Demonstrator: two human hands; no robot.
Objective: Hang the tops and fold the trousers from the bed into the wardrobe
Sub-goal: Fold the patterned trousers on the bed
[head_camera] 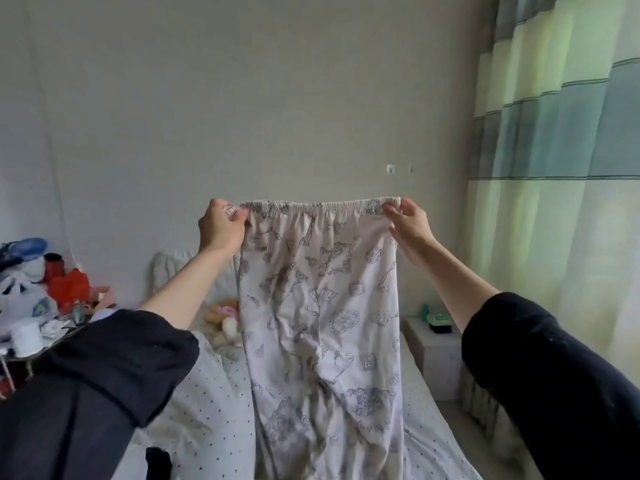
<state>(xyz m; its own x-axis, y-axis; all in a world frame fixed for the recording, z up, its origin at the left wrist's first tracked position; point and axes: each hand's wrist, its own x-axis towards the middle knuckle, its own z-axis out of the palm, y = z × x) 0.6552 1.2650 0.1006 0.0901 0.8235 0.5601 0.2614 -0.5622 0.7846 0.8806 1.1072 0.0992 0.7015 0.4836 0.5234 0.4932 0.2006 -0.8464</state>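
A pair of pale patterned trousers (322,306) with grey printed drawings hangs in the air in front of me, waistband up and stretched wide. My left hand (221,226) pinches the left end of the elastic waistband. My right hand (408,223) pinches the right end. The legs drop down over the bed (211,403), which has a white cover with small dark dots. A dark piece of cloth (157,462) shows at the bed's near edge. The wardrobe is out of view.
A cluttered side table (31,317) with bags and a red item stands at the left. A soft toy (223,317) and a pillow (173,268) lie at the bed's head. A white bedside cabinet (433,355) with a green box stands at the right, beside striped curtains (561,168).
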